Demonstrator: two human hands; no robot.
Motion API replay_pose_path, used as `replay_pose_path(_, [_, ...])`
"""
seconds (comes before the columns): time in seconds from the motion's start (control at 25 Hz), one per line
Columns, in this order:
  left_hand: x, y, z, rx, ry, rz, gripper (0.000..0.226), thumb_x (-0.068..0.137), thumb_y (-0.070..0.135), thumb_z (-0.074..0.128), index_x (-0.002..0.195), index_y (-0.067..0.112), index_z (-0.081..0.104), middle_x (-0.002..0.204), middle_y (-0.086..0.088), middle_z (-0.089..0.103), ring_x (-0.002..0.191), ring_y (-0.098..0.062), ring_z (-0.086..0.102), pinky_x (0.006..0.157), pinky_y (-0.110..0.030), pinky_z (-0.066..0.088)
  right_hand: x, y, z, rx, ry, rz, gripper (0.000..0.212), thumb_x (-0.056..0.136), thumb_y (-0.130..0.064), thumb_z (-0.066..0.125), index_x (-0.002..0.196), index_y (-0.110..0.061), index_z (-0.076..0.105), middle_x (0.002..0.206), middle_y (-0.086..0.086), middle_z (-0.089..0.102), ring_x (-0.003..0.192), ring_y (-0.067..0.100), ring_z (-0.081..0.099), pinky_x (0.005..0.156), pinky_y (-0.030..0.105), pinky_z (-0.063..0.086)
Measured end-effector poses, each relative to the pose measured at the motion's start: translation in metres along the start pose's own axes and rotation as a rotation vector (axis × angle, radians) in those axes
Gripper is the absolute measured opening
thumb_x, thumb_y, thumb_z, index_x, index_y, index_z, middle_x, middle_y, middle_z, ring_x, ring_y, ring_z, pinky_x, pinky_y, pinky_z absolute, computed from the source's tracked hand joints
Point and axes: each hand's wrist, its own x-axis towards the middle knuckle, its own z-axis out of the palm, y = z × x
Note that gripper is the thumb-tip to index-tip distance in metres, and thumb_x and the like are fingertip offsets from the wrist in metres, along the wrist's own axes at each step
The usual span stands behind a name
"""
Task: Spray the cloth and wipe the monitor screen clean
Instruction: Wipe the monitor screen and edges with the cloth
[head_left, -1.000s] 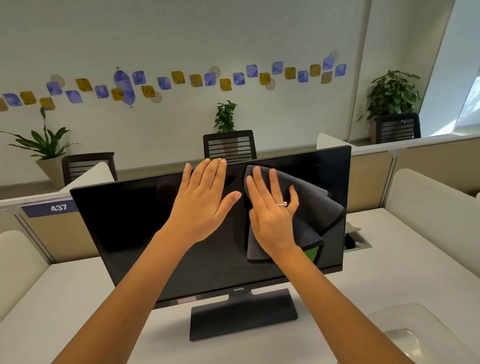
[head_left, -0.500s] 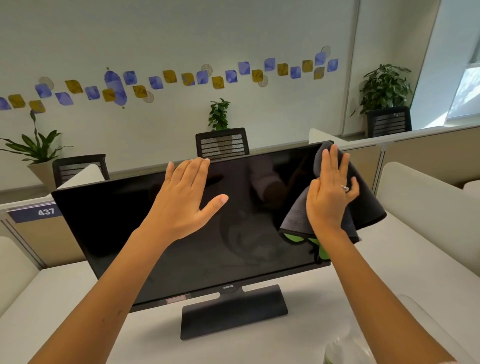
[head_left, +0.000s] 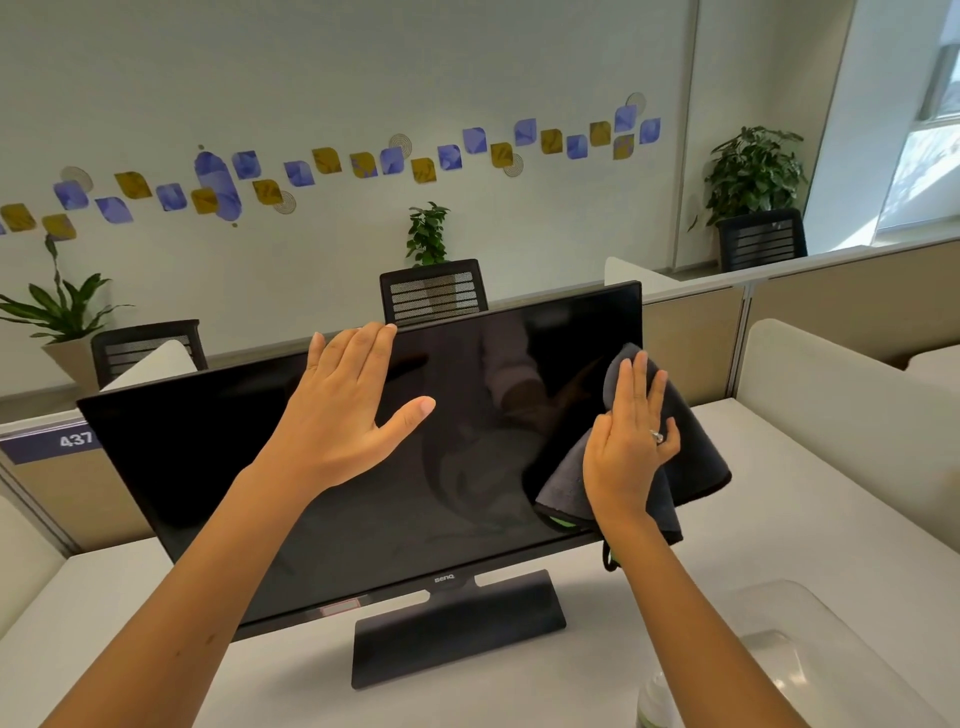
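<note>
- On the white desk (head_left: 810, 525) the monitor (head_left: 363, 467) is standing on its black base (head_left: 457, 623), its dark screen facing the person and leaning back a little, its long axis running left to right and rising slightly toward the right in this view.
- Against the screen's right edge the right hand (head_left: 626, 452) is pressing the dark grey cloth (head_left: 696, 457) with fingers straight and together, palm flat; nothing is being pinched, the cloth is simply being held between palm and glass.
- Part of the cloth is hanging past the monitor's right edge and drooping below the hand.
- Near the top edge, left of centre, the left hand (head_left: 348, 410) is lying flat on the screen with fingers straight and thumb spread, apparently steadying the panel.
- Nearly all of the unwiped-looking glass is lying to the left of the cloth, so the next stroke probably has to run leftward along the long axis, toward the bracing hand.
- At the bottom edge of the view something pale, possibly the spray bottle (head_left: 657, 701), is barely showing; I cannot tell for sure.
</note>
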Motion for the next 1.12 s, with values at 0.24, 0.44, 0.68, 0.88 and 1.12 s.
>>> replay_pose_path(0.24, [-0.001, -0.003, 0.000, 0.003, -0.003, 0.013, 0.085, 0.085, 0.070, 0.018, 0.146, 0.010, 0.021, 0.148, -0.006, 0.031, 0.139, -0.023, 0.023, 0.116, -0.046, 0.003, 0.032, -0.012, -0.009, 0.041, 0.026, -0.057, 0.051, 0.094, -0.024, 0.025, 0.143, -0.013, 0.033, 0.151, 0.009, 0.031, 0.140, 0.031, 0.025, 0.104, 0.058, 0.028])
replay_pose_path(0.44, [-0.001, -0.003, -0.001, -0.014, -0.008, 0.010, 0.087, 0.084, 0.071, 0.016, 0.147, 0.011, 0.020, 0.150, -0.005, 0.029, 0.140, -0.022, 0.021, 0.116, -0.046, 0.003, 0.061, -0.024, -0.015, 0.070, 0.078, -0.103, 0.051, 0.093, -0.020, 0.026, 0.143, -0.016, 0.034, 0.151, 0.004, 0.032, 0.141, 0.025, 0.023, 0.107, 0.056, 0.021])
replay_pose_path(0.68, [-0.001, -0.002, 0.000, -0.008, -0.010, 0.005, 0.088, 0.083, 0.072, 0.016, 0.147, 0.011, 0.020, 0.150, -0.005, 0.029, 0.140, -0.023, 0.021, 0.116, -0.047, 0.002, 0.050, -0.030, -0.014, 0.083, 0.072, -0.194, 0.051, 0.093, -0.020, 0.030, 0.143, -0.016, 0.034, 0.151, 0.002, 0.031, 0.142, 0.021, 0.021, 0.108, 0.053, 0.021])
replay_pose_path(0.88, [-0.002, -0.003, 0.000, -0.007, -0.003, 0.007, 0.086, 0.084, 0.070, 0.017, 0.146, 0.011, 0.020, 0.150, -0.006, 0.030, 0.140, -0.023, 0.021, 0.116, -0.048, 0.004, 0.027, -0.048, -0.008, 0.051, 0.029, -0.458, 0.048, 0.092, -0.018, 0.035, 0.140, -0.015, 0.039, 0.150, 0.003, 0.034, 0.141, 0.022, 0.025, 0.108, 0.052, 0.021])
replay_pose_path(1.12, [-0.001, -0.005, 0.001, -0.009, -0.011, 0.015, 0.085, 0.085, 0.069, 0.018, 0.146, 0.011, 0.020, 0.149, -0.004, 0.030, 0.140, -0.022, 0.021, 0.116, -0.047, 0.004, 0.042, -0.036, -0.010, 0.044, 0.054, -0.296, 0.051, 0.093, -0.019, 0.033, 0.143, -0.016, 0.034, 0.152, 0.002, 0.030, 0.142, 0.021, 0.020, 0.107, 0.053, 0.022])
